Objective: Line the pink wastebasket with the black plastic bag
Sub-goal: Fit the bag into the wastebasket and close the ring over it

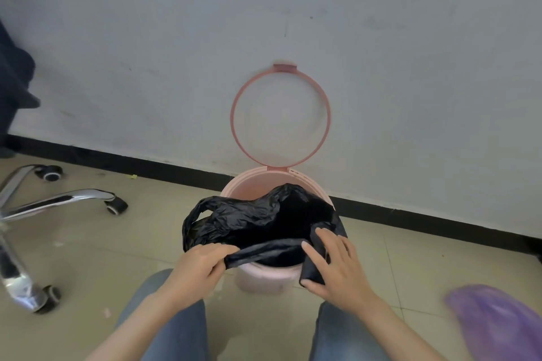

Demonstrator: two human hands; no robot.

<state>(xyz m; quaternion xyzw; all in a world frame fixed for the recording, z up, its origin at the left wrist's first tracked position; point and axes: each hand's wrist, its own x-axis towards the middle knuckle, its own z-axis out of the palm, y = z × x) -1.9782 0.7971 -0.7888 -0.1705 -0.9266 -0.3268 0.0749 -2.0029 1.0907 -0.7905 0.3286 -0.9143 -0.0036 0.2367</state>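
The pink wastebasket [264,278] stands on the floor against the wall, its pink ring lid [234,114] flipped up and leaning on the wall. The black plastic bag [264,220] lies crumpled over the basket's mouth and hangs past its left side, hiding most of the rim. My left hand [202,265] pinches the bag's near edge at the basket's front left. My right hand [334,264] presses a fold of the bag against the basket's front right side, thumb under the fold.
A chrome office-chair base [55,205] with castors sits on the tiled floor at the left. A blurred purple bag [495,325] lies at the lower right. My knees in blue jeans [176,328] frame the basket. A black baseboard [410,214] runs along the wall.
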